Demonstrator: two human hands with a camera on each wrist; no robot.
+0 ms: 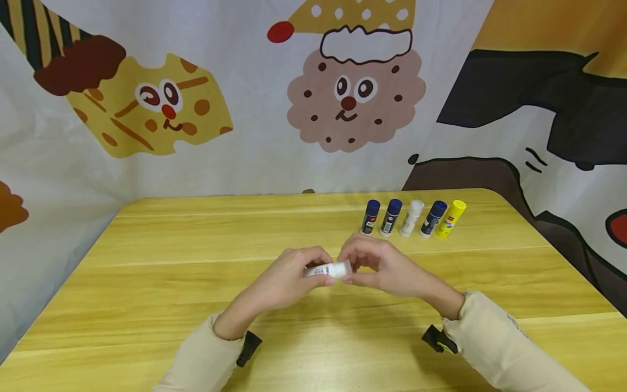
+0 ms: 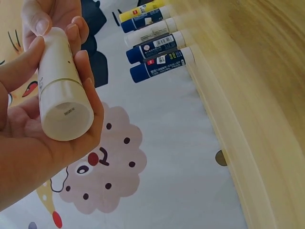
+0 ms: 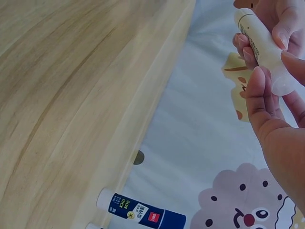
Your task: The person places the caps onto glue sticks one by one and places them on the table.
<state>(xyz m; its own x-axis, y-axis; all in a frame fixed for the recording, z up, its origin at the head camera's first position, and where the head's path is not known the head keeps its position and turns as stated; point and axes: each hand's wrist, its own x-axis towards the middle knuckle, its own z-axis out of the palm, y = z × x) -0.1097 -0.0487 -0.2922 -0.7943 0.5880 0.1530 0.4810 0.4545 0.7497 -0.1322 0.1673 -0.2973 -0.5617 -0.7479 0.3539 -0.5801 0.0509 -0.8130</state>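
Observation:
A white glue stick (image 1: pixel 323 270) is held level between both hands above the middle of the wooden table. My left hand (image 1: pixel 286 279) grips its body, with the fingers wrapped round it; the left wrist view shows the round base of the glue stick (image 2: pixel 62 93) facing the camera. At the other end, my right hand (image 1: pixel 394 268) pinches the translucent cap (image 3: pixel 283 85) between thumb and fingers. The cap sits at the end of the tube; whether it is loose cannot be told.
Toward the table's back right stands a row of glue sticks: several with dark blue caps (image 1: pixel 373 206), a white one (image 1: pixel 412 219) and a yellow one (image 1: pixel 450 219). Behind the wooden table (image 1: pixel 171 239) hangs a cartoon-printed curtain (image 1: pixel 254 163).

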